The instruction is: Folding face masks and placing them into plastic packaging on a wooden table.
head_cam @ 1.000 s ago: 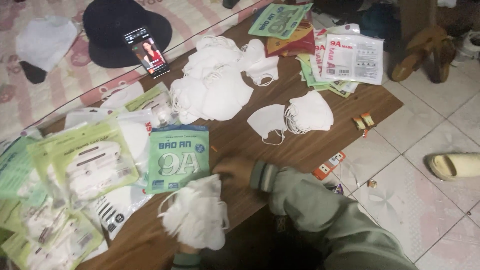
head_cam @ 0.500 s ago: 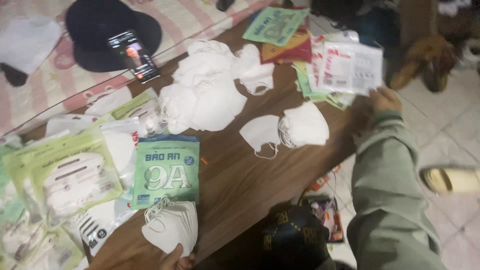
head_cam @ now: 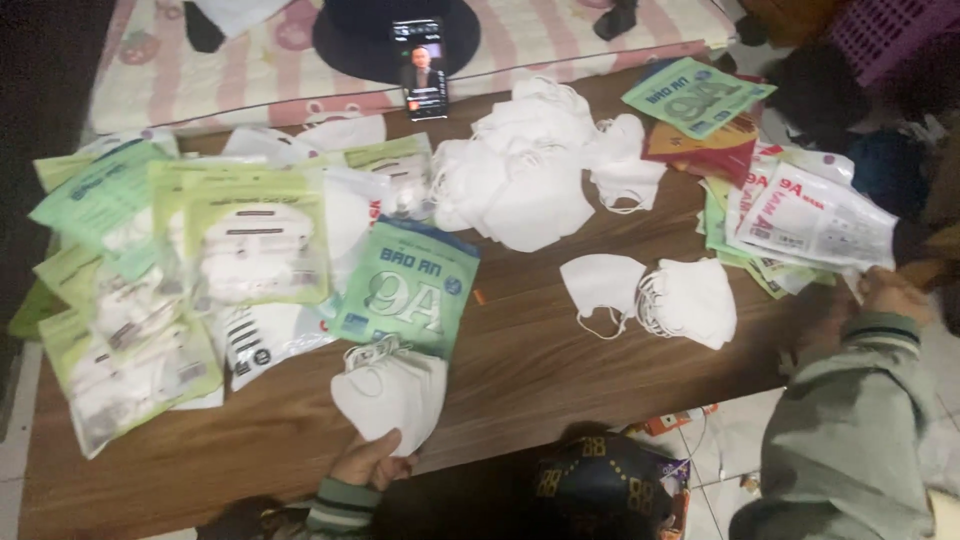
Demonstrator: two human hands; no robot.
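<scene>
My left hand (head_cam: 368,462) is at the table's near edge, gripping a stack of white face masks (head_cam: 390,390) from below. The stack's top overlaps a green and blue flat packet (head_cam: 408,288). My right hand (head_cam: 888,295), in a grey-green sleeve, rests at the lower corner of a fanned pile of white and red packets (head_cam: 815,220) on the table's right end. Its fingers touch the pile, but the grip itself is hidden.
The brown wooden table (head_cam: 540,360) holds a big heap of loose masks (head_cam: 520,170), a single mask (head_cam: 600,280) beside a small stack (head_cam: 690,300), and filled green packets (head_cam: 250,240) at the left. A phone (head_cam: 420,70) leans on a black hat (head_cam: 350,30).
My right hand left the middle of the table and reached across to the packet pile at the right. The left hand still holds the mask stack.
</scene>
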